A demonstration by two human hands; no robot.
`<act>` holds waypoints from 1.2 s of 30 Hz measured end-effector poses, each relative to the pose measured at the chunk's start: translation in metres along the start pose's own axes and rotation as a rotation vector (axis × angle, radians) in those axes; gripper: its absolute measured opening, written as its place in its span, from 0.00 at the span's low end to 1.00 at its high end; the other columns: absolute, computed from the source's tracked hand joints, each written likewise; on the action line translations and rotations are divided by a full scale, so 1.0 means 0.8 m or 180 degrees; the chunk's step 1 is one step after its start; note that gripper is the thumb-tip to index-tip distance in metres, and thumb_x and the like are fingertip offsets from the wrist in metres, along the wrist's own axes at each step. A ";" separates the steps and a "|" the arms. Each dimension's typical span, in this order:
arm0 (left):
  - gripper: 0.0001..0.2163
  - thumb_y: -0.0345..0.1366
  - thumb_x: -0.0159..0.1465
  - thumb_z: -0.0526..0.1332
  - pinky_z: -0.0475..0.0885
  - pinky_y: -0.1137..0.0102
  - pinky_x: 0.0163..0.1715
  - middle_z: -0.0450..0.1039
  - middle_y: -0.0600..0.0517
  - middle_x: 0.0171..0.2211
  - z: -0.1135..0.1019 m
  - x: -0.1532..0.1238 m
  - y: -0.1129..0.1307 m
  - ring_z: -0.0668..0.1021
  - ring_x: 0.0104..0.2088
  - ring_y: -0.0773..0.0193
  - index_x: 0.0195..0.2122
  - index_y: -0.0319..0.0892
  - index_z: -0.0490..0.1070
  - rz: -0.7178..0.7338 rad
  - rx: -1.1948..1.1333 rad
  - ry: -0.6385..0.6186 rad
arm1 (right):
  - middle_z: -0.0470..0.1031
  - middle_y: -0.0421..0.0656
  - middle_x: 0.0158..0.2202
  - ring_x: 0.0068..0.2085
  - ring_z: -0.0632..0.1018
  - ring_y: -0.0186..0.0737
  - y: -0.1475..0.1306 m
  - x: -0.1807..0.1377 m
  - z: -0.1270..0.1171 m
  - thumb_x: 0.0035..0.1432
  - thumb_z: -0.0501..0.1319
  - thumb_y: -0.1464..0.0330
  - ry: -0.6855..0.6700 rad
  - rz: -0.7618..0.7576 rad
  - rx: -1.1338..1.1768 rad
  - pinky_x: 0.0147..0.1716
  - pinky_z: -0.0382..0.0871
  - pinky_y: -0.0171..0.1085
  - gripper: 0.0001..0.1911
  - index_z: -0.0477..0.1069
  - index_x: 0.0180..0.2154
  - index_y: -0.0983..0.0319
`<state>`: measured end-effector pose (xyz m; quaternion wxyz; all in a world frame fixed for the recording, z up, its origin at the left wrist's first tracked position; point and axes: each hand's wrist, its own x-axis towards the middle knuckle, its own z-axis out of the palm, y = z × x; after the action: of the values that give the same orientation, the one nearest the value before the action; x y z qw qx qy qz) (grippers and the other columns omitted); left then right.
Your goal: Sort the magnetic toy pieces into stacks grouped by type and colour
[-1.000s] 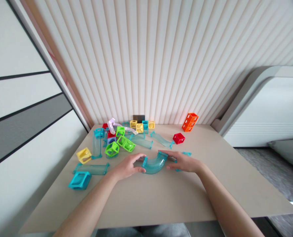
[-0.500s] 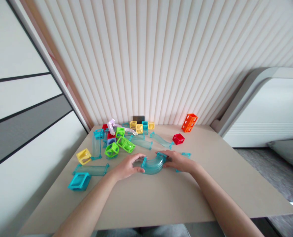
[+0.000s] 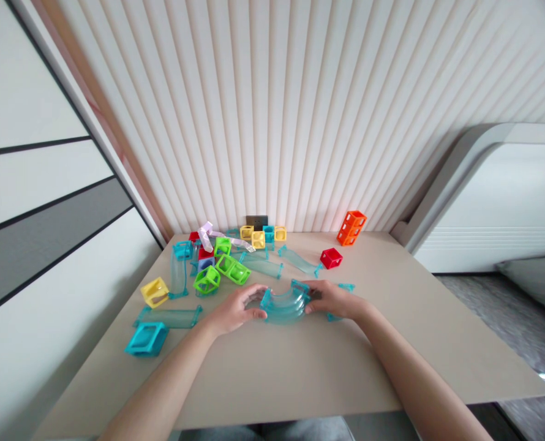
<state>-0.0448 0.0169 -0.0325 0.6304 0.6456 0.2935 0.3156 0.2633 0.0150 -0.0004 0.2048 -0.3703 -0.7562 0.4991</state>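
Observation:
A curved, see-through teal track piece (image 3: 285, 307) lies low over the table between my two hands, its bend toward me. My left hand (image 3: 238, 311) grips its left end, thumb in front and fingers curled behind. At the opposite end my right hand (image 3: 330, 299) has thumb and fingers closed around the connector. Another teal track piece (image 3: 347, 287) is partly hidden behind my right hand.
Green cube frames (image 3: 233, 269) lie among mixed pieces at the left back. A teal frame (image 3: 147, 339), straight track (image 3: 169, 317) and yellow frame (image 3: 155, 292) sit left. A red cube (image 3: 331, 258) and orange tower (image 3: 351, 228) stand right.
The curved track piece has tilted slightly between my hands, so its grooves show more plainly. Both hands have stayed nearly where they were.

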 end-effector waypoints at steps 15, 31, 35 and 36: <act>0.27 0.44 0.54 0.74 0.68 0.70 0.38 0.77 0.52 0.29 0.023 0.000 0.021 0.77 0.31 0.64 0.53 0.42 0.74 0.0216 -0.1331 0.0361 | 0.78 0.46 0.43 0.43 0.77 0.41 -0.026 -0.003 0.012 0.58 0.68 0.56 0.0427 -0.0505 0.1466 0.47 0.70 0.39 0.24 0.74 0.52 0.62; 0.32 0.48 0.52 0.73 0.67 0.67 0.42 0.72 0.56 0.20 0.023 -0.001 0.023 0.77 0.34 0.59 0.56 0.41 0.72 0.0140 -0.1241 0.0646 | 0.80 0.45 0.37 0.39 0.78 0.41 -0.011 0.001 0.023 0.57 0.68 0.56 0.0438 -0.0332 0.1431 0.46 0.70 0.40 0.17 0.79 0.41 0.63; 0.29 0.46 0.55 0.73 0.67 0.69 0.38 0.71 0.57 0.18 0.022 -0.001 0.024 0.76 0.30 0.61 0.55 0.40 0.73 0.0185 -0.1200 0.0621 | 0.80 0.45 0.35 0.39 0.78 0.42 -0.010 0.001 0.023 0.56 0.68 0.54 0.0474 -0.0335 0.1464 0.46 0.70 0.41 0.20 0.79 0.40 0.64; 0.28 0.45 0.55 0.73 0.67 0.69 0.38 0.72 0.57 0.18 0.023 -0.001 0.024 0.76 0.30 0.61 0.55 0.41 0.73 0.0210 -0.1222 0.0626 | 0.80 0.45 0.35 0.39 0.78 0.42 -0.010 0.002 0.023 0.56 0.67 0.53 0.0466 -0.0352 0.1485 0.46 0.70 0.41 0.21 0.79 0.40 0.64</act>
<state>-0.0316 0.0043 -0.0133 0.6994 0.4891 0.2668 0.4477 0.2474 0.0032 -0.0010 0.3659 -0.3062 -0.6228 0.6200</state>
